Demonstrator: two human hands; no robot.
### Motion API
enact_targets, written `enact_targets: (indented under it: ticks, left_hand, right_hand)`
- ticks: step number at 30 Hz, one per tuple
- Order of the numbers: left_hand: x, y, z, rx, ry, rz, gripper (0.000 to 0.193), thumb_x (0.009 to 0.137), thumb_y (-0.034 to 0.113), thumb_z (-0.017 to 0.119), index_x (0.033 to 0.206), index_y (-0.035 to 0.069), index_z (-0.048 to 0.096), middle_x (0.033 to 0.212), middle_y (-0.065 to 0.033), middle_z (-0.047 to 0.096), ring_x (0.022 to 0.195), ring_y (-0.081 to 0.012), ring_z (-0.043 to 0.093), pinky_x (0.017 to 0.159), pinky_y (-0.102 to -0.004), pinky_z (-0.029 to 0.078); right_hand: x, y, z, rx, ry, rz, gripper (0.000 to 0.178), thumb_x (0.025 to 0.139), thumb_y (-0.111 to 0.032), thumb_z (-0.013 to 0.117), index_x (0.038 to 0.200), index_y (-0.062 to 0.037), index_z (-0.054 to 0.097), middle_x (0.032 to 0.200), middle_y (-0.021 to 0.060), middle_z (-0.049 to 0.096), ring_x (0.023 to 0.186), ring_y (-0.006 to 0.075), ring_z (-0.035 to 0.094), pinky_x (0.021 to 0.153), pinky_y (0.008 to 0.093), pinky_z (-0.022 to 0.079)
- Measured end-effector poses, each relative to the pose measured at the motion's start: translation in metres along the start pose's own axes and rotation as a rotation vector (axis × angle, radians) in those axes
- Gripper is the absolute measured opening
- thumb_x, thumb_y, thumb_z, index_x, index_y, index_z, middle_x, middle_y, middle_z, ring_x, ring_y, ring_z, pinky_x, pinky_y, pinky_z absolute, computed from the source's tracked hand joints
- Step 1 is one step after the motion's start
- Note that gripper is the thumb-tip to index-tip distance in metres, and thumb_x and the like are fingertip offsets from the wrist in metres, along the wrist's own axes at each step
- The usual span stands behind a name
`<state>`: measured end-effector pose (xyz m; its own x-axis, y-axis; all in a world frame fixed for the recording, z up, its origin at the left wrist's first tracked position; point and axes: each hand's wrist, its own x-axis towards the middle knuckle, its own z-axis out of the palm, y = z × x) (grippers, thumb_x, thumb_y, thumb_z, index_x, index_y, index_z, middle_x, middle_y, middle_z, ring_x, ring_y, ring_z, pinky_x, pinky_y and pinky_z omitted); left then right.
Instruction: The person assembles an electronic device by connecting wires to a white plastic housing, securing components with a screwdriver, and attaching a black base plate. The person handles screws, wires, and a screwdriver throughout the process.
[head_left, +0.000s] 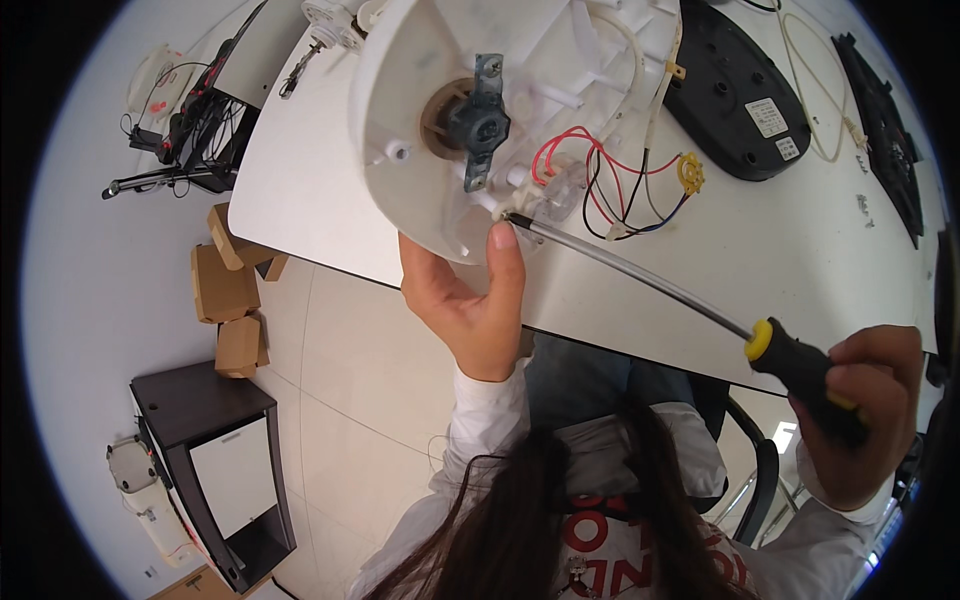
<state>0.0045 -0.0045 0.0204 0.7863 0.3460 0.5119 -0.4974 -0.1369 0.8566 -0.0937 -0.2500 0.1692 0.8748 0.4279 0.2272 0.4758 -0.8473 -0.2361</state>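
Over the tabletop (600, 305), a white shell (400, 205) is held by the left hand (465, 315), a screwdriver (680, 301) by the right hand (868, 415); the left thumb (507, 265) could be jabbed if the tip (516, 220) is slanted loose.

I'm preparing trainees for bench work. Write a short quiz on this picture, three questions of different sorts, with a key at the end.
1. What colour is the small round part beside the black oval base?
A) red
B) yellow
C) green

2. True or false: the left hand holds the white plastic housing.

3. Which hand grips the screwdriver, and by which part of it?

Key:
1. B
2. True
3. The right hand, by the handle
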Motion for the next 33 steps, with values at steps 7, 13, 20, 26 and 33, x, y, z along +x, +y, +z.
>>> enact_targets:
  ticks: [7, 13, 20, 26, 33]
  left_hand:
    - [-0.004, -0.002, -0.002, 0.009, 0.028, -0.016, 0.035, 0.085, 0.007, 0.063, 0.117, -0.002, 0.051, 0.107, -0.0073, 0.057, 0.096, -0.0144, 0.053, 0.089, -0.0281, 0.039]
    - [-0.003, 0.001, -0.002, 0.038, 0.028, -0.009, 0.034, 0.087, 0.007, 0.061, 0.117, -0.003, 0.052, 0.107, -0.0081, 0.058, 0.097, -0.015, 0.054, 0.089, -0.0285, 0.039]
    - [0.0, -0.002, 0.006, 0.0, 0.063, -0.02, 0.031, 0.088, 0.007, 0.06, 0.116, -0.003, 0.052, 0.106, -0.0074, 0.059, 0.095, -0.0139, 0.054, 0.086, -0.0265, 0.04]
    - [-0.003, -0.006, -0.005, 0.073, 0.072, 0.01, 0.03, 0.088, 0.006, 0.059, 0.116, -0.003, 0.052, 0.106, -0.0072, 0.059, 0.094, -0.0126, 0.054, 0.084, -0.0252, 0.041]
    - [-0.002, -0.004, -0.001, 0.005, 0.068, -0.016, 0.03, 0.088, 0.007, 0.059, 0.116, -0.002, 0.052, 0.107, -0.0075, 0.059, 0.094, -0.0136, 0.055, 0.086, -0.0262, 0.041]
  right_hand:
    - [0.002, 0.008, 0.009, 0.151, -0.086, 0.108, 0.047, 0.08, -0.024, 0.074, 0.116, -0.0063, 0.05, 0.092, 0.0164, 0.056, 0.066, 0.0227, 0.059, 0.051, 0.0259, 0.046]
    - [-0.004, 0.001, 0.012, -0.037, 0.024, 0.005, 0.059, 0.066, -0.013, 0.082, 0.115, -0.0113, 0.049, 0.094, 0.0166, 0.054, 0.07, 0.021, 0.058, 0.052, 0.0268, 0.046]
    - [0.007, 0.002, 0.003, 0.135, -0.196, 0.243, 0.043, 0.09, -0.041, 0.057, 0.108, -0.0016, 0.057, 0.067, 0.0105, 0.056, 0.054, 0.0197, 0.058, 0.048, 0.0271, 0.044]
    - [0.004, 0.007, 0.017, 0.196, -0.03, 0.048, 0.072, 0.05, -0.003, 0.085, 0.11, -0.0105, 0.047, 0.094, 0.0144, 0.049, 0.078, 0.0213, 0.057, 0.054, 0.0287, 0.047]
    - [0.003, 0.015, -0.004, 0.41, -0.324, 0.281, 0.057, 0.064, -0.006, 0.079, 0.112, -0.0007, 0.05, 0.089, 0.0187, 0.059, 0.067, 0.0174, 0.06, 0.053, 0.0262, 0.048]
